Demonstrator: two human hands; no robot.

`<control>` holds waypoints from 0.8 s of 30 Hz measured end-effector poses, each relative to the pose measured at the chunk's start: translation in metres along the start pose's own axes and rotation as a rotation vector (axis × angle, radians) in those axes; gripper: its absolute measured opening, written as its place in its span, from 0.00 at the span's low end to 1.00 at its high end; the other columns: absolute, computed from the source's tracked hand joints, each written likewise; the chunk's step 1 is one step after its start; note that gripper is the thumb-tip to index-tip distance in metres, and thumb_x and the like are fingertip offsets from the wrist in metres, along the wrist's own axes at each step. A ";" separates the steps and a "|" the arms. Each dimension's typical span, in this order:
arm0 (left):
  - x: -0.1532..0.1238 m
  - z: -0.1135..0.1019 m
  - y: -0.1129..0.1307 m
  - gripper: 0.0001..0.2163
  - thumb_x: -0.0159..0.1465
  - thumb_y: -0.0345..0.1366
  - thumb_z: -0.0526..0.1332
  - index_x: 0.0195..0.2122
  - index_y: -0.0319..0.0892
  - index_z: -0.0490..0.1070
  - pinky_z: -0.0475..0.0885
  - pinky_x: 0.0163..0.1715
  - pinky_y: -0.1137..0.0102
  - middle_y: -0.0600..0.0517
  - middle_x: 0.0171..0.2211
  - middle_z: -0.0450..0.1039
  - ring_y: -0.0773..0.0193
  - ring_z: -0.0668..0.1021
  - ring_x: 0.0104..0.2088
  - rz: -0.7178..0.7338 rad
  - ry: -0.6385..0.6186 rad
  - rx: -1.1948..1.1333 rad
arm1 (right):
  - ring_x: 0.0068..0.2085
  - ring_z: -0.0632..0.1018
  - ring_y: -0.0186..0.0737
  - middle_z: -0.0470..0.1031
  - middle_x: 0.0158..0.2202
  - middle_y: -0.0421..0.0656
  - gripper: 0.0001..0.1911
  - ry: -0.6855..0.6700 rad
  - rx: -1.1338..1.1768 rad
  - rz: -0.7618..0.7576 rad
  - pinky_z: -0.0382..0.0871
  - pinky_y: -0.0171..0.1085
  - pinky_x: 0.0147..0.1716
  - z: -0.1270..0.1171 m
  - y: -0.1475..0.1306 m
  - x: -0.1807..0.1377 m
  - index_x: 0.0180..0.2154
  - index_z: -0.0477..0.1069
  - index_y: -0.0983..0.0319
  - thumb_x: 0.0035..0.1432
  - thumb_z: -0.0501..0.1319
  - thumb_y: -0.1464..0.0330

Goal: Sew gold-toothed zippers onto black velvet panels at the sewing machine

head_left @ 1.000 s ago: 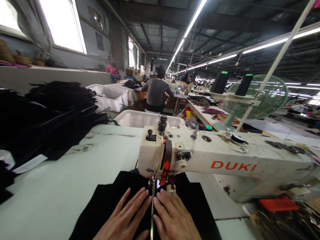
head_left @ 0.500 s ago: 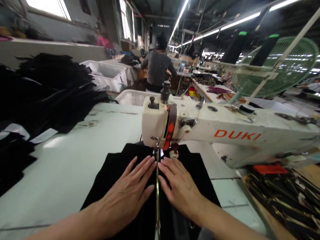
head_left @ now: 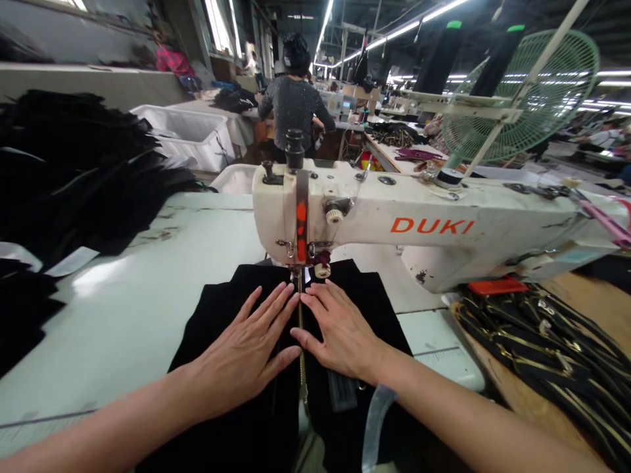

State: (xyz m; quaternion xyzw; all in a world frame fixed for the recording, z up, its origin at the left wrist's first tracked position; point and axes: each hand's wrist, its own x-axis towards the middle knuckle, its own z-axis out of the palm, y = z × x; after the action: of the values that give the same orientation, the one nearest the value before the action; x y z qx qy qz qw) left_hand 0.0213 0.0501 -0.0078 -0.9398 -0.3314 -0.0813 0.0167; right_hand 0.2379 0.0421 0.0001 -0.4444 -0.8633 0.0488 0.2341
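Black fabric [head_left: 207, 322] lies spread under the head of a white sewing machine [head_left: 365, 217] marked DUKI. A gold-toothed zipper [head_left: 302, 341] runs down its middle, from the presser foot [head_left: 296, 274] toward me, with its slider near the lower end. My left hand [head_left: 251, 348] rests flat on the cloth left of the zipper, fingers spread, tips close to the foot. On the other side my right hand [head_left: 340, 325] lies flat too, its thumb reaching the zipper. Both palms press the fabric and grasp nothing. A clear strip [head_left: 378, 420] hangs by my right forearm.
Stacked black cut pieces [head_left: 93, 164] cover the table's left side. At right, a bundle of gold-toothed zippers [head_left: 537, 341] lies on a brown board. White bins [head_left: 187, 131] stand behind the machine. A person [head_left: 298, 98] sits farther back; a green fan [head_left: 527, 98] is at right.
The camera view has shifted, so the machine appears farther left and higher. The zipper's slider has moved up toward the machine with the fabric. Both hands remain flat beside the zipper.
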 end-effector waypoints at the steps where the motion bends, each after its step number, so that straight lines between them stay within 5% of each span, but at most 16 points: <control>1: 0.000 0.000 -0.001 0.32 0.75 0.51 0.47 0.72 0.36 0.40 0.51 0.65 0.44 0.37 0.70 0.45 0.47 0.50 0.70 0.008 -0.009 0.002 | 0.58 0.70 0.52 0.71 0.55 0.56 0.27 0.000 0.006 0.001 0.57 0.52 0.65 0.000 0.001 0.000 0.55 0.68 0.70 0.65 0.61 0.56; 7: 0.001 -0.003 -0.005 0.39 0.72 0.56 0.51 0.72 0.36 0.37 0.50 0.65 0.43 0.35 0.71 0.42 0.45 0.49 0.70 0.044 -0.063 -0.018 | 0.58 0.70 0.54 0.70 0.55 0.55 0.31 0.009 0.051 -0.006 0.56 0.54 0.65 0.000 0.002 0.001 0.55 0.67 0.68 0.61 0.64 0.52; 11: 0.001 -0.005 -0.005 0.37 0.71 0.57 0.51 0.71 0.35 0.46 0.50 0.65 0.43 0.36 0.70 0.43 0.44 0.49 0.70 0.021 -0.096 -0.039 | 0.51 0.73 0.46 0.73 0.45 0.49 0.11 0.032 0.181 -0.095 0.58 0.51 0.63 -0.018 -0.005 -0.008 0.43 0.72 0.65 0.67 0.60 0.62; 14: 0.001 -0.005 -0.004 0.34 0.73 0.54 0.49 0.70 0.34 0.48 0.50 0.65 0.43 0.36 0.70 0.43 0.45 0.49 0.70 0.018 -0.083 -0.047 | 0.45 0.72 0.41 0.72 0.38 0.44 0.07 -0.082 0.301 -0.282 0.66 0.44 0.56 -0.033 -0.013 -0.023 0.36 0.73 0.62 0.67 0.58 0.68; 17: 0.001 -0.006 -0.004 0.30 0.74 0.49 0.48 0.70 0.33 0.47 0.49 0.65 0.44 0.36 0.70 0.42 0.46 0.48 0.70 0.029 -0.080 -0.035 | 0.45 0.72 0.40 0.73 0.41 0.45 0.08 -0.157 0.316 -0.384 0.65 0.43 0.55 -0.037 -0.018 -0.038 0.41 0.73 0.63 0.63 0.57 0.73; 24: 0.001 -0.007 -0.004 0.30 0.74 0.47 0.50 0.71 0.35 0.45 0.51 0.65 0.43 0.36 0.70 0.43 0.46 0.50 0.69 0.053 -0.058 -0.023 | 0.48 0.70 0.41 0.71 0.45 0.42 0.13 -0.266 0.213 -0.322 0.60 0.45 0.60 -0.037 -0.022 -0.042 0.46 0.74 0.59 0.59 0.60 0.73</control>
State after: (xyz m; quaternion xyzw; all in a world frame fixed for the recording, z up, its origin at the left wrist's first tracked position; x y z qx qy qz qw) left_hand 0.0182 0.0532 -0.0006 -0.9504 -0.3057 -0.0574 -0.0017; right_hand 0.2592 -0.0091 0.0243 -0.2632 -0.9364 0.1600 0.1684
